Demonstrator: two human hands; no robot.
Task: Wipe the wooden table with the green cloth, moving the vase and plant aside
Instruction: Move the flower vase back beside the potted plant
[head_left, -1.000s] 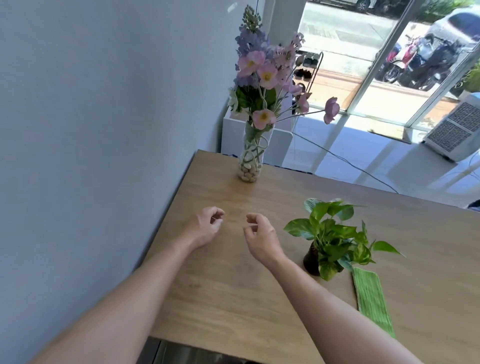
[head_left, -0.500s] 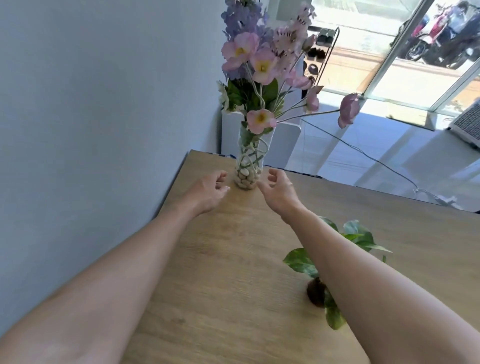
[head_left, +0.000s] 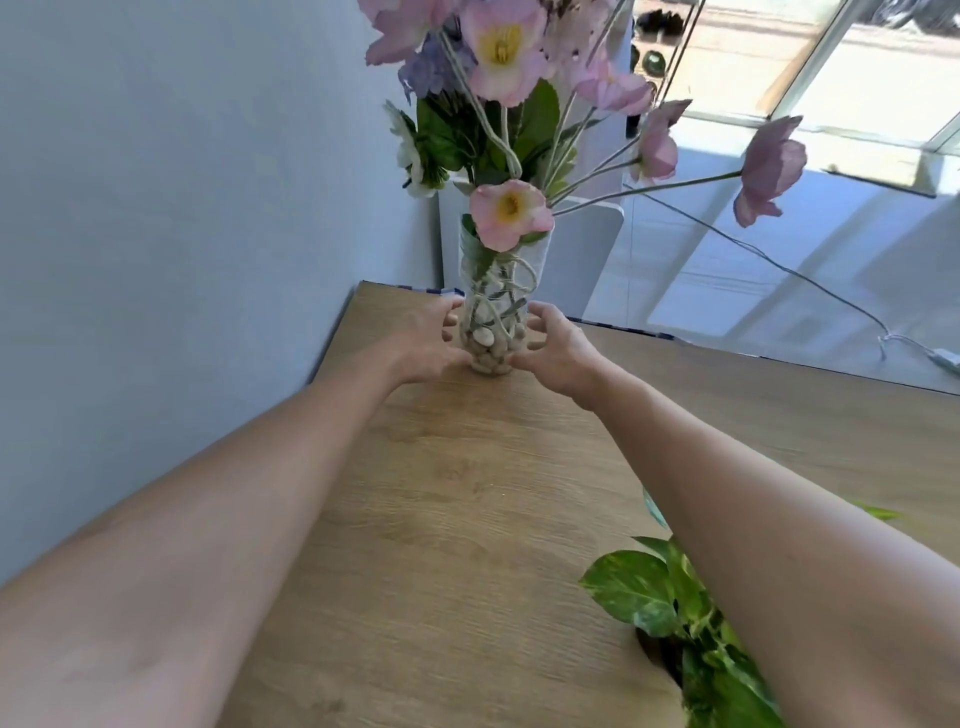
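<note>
A clear glass vase (head_left: 493, 312) with pebbles in its base and pink and purple flowers stands at the far left corner of the wooden table (head_left: 457, 519). My left hand (head_left: 423, 345) and my right hand (head_left: 553, 351) flank the vase's base, fingers curled and spread, at or just off the glass; I cannot tell if they touch it. The potted plant (head_left: 670, 618) with green leaves sits at the near right, partly hidden under my right forearm. The green cloth is out of view.
A grey wall runs along the table's left side. Behind the vase stands a white cabinet (head_left: 582, 249). A thin cable (head_left: 810, 280) crosses the floor beyond the far table edge, under large windows.
Both hands have reached forward from mid-table to the vase's base and spread around it. The view has moved closer to the vase, and the cloth has left the frame.
</note>
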